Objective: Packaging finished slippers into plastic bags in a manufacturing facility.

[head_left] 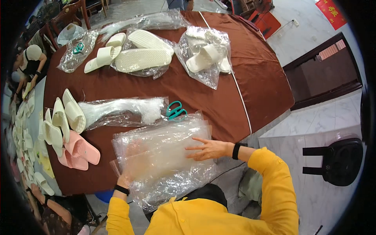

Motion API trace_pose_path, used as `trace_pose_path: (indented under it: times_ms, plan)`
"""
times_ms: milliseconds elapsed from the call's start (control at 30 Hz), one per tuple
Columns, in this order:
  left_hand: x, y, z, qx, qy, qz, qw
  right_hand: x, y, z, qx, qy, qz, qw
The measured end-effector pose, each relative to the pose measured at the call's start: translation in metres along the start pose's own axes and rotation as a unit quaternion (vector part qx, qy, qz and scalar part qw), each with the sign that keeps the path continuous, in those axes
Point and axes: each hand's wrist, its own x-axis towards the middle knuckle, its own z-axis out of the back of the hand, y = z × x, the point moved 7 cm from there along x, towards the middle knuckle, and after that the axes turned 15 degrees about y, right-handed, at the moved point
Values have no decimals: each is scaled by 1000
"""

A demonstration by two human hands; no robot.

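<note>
A loose stack of clear plastic bags [168, 143] lies over the near edge of the brown-covered table and hangs toward my lap. My left hand [124, 179] holds its left side, with the fingers partly hidden behind the film. On the right part of the stack my right hand [207, 149] rests with its fingers spread, gripping nothing. Just beyond the bags are teal-handled scissors [176, 111]. Beside them stretches a clear bag with a bundle of thin white material [125, 111], whose kind I cannot make out.
Pink slippers [81, 150] and several white slippers [64, 119] stand at the table's left edge. Bagged white slippers [145, 58] lie at the far side, near another teal-handled pair of scissors [78, 48]. Other people work at the left. A black chair [342, 161] stands right.
</note>
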Motion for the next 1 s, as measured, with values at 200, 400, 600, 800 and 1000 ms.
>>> trace_pose_path:
  times_ms: [200,400,600,800,1000]
  plan:
    - [-57,-58,166,-120,-480,164,853,-5,-5,-10,-14,41,9,999]
    - [-10,-219,94,56,-83,-61,993,-1,-2,-17,-7,38,9,999]
    - [47,-167,22,137,54,62,987,-6,15,8,1,48,-34,998]
    - [55,-157,16,219,35,45,974,4,40,25,294,-63,-232,925]
    - [55,-152,10,211,20,40,976,15,47,25,352,-46,-311,882]
